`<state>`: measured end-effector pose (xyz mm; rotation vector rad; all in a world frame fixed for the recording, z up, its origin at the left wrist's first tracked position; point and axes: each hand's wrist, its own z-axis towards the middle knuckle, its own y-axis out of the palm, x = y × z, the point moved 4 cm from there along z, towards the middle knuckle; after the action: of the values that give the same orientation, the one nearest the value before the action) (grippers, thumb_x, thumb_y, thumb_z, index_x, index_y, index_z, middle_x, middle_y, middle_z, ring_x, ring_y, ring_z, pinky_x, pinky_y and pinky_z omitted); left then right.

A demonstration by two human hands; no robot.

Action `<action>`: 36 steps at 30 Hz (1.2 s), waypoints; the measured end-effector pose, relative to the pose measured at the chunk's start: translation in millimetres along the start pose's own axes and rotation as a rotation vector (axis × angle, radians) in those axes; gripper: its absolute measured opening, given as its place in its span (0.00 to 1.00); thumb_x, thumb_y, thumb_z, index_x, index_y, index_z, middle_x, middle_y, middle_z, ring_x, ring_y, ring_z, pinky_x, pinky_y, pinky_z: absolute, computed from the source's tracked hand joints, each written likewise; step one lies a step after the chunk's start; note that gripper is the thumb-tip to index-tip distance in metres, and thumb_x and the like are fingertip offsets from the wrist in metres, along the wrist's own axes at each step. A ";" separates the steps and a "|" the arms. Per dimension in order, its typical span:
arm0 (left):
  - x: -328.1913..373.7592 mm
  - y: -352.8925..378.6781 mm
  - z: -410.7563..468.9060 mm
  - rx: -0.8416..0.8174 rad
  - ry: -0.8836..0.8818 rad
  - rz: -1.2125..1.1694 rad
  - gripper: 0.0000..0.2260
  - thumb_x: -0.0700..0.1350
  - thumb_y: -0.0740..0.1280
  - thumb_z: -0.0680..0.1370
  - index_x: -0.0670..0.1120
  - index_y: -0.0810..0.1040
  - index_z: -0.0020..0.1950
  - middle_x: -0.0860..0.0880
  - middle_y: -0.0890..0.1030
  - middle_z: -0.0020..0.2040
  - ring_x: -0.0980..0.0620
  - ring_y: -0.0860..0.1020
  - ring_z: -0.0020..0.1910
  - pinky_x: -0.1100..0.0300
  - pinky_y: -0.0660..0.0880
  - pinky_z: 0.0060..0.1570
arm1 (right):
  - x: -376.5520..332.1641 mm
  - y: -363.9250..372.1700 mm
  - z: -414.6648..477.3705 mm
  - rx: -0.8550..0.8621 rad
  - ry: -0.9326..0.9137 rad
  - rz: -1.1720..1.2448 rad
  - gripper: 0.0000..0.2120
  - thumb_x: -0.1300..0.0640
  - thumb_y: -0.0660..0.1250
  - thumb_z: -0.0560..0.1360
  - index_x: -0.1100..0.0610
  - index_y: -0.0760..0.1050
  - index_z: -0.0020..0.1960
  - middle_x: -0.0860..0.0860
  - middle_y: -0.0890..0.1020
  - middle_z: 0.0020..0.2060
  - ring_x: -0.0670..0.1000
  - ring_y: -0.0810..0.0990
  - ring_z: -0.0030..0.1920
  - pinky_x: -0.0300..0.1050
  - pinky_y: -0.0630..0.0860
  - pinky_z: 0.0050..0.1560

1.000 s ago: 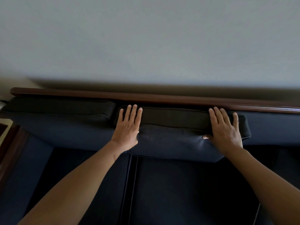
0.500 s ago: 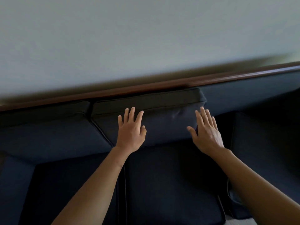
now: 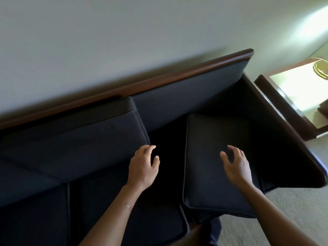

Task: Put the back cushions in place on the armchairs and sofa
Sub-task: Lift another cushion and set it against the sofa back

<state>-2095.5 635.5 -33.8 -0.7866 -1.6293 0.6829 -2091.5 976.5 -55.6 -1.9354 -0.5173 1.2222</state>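
A dark navy sofa (image 3: 186,93) with a brown wooden top rail runs along the wall. One back cushion (image 3: 85,139) stands upright against the sofa back on the left. A loose back cushion (image 3: 207,157) lies flat on the right seat, its front edge overhanging the seat. The sofa back behind it is bare. My left hand (image 3: 143,167) hovers over the gap between the two cushions, fingers curled and apart, holding nothing. My right hand (image 3: 236,166) hovers over the flat cushion, fingers spread, holding nothing.
The sofa's dark wooden right arm (image 3: 287,132) borders the seat. Beyond it stands a wooden side table (image 3: 292,93) with a brass lamp base (image 3: 321,68). Beige carpet (image 3: 291,201) lies at lower right. A pale wall rises behind the sofa.
My view has swung right along the sofa. Both hands have left the upright cushion and moved right, over the gap and the flat cushion.
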 end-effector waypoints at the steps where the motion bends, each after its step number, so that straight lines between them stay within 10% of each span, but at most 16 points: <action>1: 13.1 21.9 3.8 -0.012 -0.040 -0.042 0.19 0.49 0.65 0.85 0.48 0.75 0.75 0.51 0.76 0.73 0.49 0.74 0.72 0.47 0.73 0.70 | 25.2 -9.2 11.6 0.010 0.063 0.060 0.21 0.49 0.69 0.82 0.56 0.74 0.72 0.57 0.77 0.69 0.60 0.76 0.69 0.55 0.73 0.64; 10: 56.2 207.3 50.1 -0.163 -0.430 -0.079 0.27 0.59 0.61 0.85 0.51 0.64 0.82 0.46 0.69 0.78 0.44 0.74 0.72 0.43 0.73 0.68 | 200.5 -24.2 107.2 -0.048 0.377 0.181 0.24 0.47 0.65 0.84 0.58 0.71 0.76 0.62 0.74 0.72 0.63 0.72 0.72 0.58 0.68 0.70; 20: 17.2 324.4 89.3 -0.036 -0.530 0.133 0.35 0.64 0.47 0.84 0.43 0.52 0.84 0.36 0.69 0.74 0.33 0.78 0.64 0.41 0.76 0.53 | 296.9 55.5 126.7 -0.282 0.516 0.499 0.41 0.24 0.54 0.78 0.51 0.67 0.80 0.51 0.74 0.75 0.56 0.69 0.77 0.48 0.64 0.74; 26: -12.9 335.4 91.5 0.083 -0.454 0.088 0.33 0.66 0.45 0.85 0.46 0.55 0.83 0.38 0.68 0.78 0.31 0.77 0.66 0.38 0.74 0.60 | 308.3 64.0 128.1 -0.379 0.536 0.904 0.31 0.30 0.70 0.75 0.46 0.78 0.71 0.46 0.83 0.67 0.49 0.80 0.68 0.54 0.70 0.74; 31: -15.1 326.2 95.9 0.064 -0.427 0.073 0.31 0.64 0.46 0.86 0.46 0.57 0.84 0.39 0.69 0.78 0.32 0.76 0.68 0.40 0.73 0.61 | 285.2 51.9 100.3 -0.442 0.537 0.990 0.26 0.29 0.67 0.77 0.45 0.84 0.65 0.50 0.84 0.66 0.50 0.83 0.66 0.49 0.80 0.63; 36: 7.9 316.5 86.6 -0.063 -0.441 0.147 0.32 0.61 0.47 0.87 0.46 0.49 0.87 0.35 0.60 0.82 0.33 0.65 0.78 0.35 0.66 0.71 | 241.3 25.2 65.0 -0.387 0.496 0.951 0.34 0.25 0.58 0.78 0.47 0.79 0.71 0.50 0.81 0.69 0.50 0.79 0.70 0.56 0.68 0.75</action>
<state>-2139.1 831.8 -293.2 -0.8481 -2.0106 0.9635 -2040.6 1150.7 -229.2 -2.8430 0.5413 1.1262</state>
